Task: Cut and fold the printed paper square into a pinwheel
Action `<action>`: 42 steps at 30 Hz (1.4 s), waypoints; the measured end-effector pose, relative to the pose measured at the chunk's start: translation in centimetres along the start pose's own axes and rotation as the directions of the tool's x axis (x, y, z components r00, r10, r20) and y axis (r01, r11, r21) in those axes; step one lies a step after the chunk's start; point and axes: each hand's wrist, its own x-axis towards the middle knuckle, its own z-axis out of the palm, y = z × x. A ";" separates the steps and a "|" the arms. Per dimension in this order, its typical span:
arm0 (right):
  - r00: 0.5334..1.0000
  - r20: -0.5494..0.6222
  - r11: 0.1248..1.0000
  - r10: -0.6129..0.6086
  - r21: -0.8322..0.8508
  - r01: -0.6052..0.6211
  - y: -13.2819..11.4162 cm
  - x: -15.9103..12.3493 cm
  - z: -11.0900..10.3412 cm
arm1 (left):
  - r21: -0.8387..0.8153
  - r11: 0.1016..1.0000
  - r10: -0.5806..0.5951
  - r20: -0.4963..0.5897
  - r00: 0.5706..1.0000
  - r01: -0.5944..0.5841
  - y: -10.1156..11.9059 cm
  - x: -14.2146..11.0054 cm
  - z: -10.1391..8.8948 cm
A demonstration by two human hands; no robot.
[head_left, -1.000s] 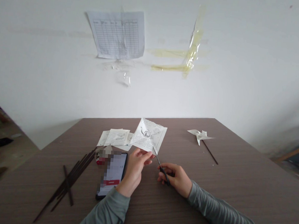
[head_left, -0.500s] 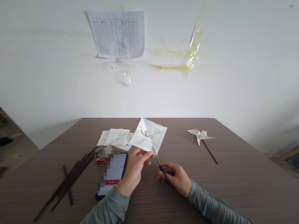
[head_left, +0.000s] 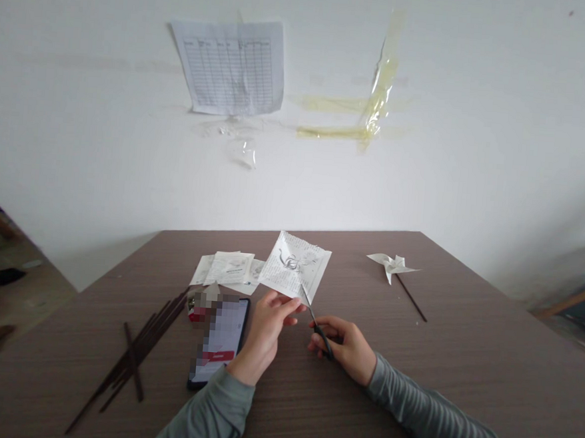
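A square of printed paper (head_left: 294, 264) with a dark line drawing is pinched along its near edge by my left hand (head_left: 267, 331), raised over the table. My right hand (head_left: 344, 345) is closed round the dark handles of a pair of scissors (head_left: 317, 319). The blades reach in from the paper's near right corner toward its middle. How far apart the blades are cannot be made out. Off to the right lies a paper pinwheel (head_left: 392, 264) on a thin dark stick (head_left: 412, 299).
Several printed paper squares (head_left: 229, 268) lie in a stack behind the phone (head_left: 224, 341), by my left wrist. Several dark sticks (head_left: 137, 355) are spread at the left of the brown table (head_left: 462, 364). A small red object (head_left: 196, 314), partly blurred, sits beside the phone.
The held paper has shifted slightly to the right, along with my left hand. Both hands keep their holds, and the scissors remain at the same corner of the paper.
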 end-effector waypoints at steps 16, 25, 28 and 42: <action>1.000 -0.007 1.000 0.004 -0.018 -0.004 -0.5 0.0 0.0 | 0.010 1.000 0.010 -0.002 1.000 -0.010 0.0 0.1 -0.1; 1.000 -0.025 1.000 0.004 -0.015 -0.004 -0.1 0.2 -0.1 | 0.022 1.000 -0.005 0.009 1.000 0.005 0.1 0.0 0.0; 1.000 -0.027 1.000 -0.003 0.002 0.003 0.2 0.3 -0.1 | 0.030 0.999 -0.016 0.016 1.000 0.015 0.2 -0.2 0.2; 1.000 -0.015 1.000 -0.006 -0.014 0.006 0.4 0.3 -0.3 | 0.025 0.999 -0.029 0.023 0.999 0.028 0.3 -0.4 0.2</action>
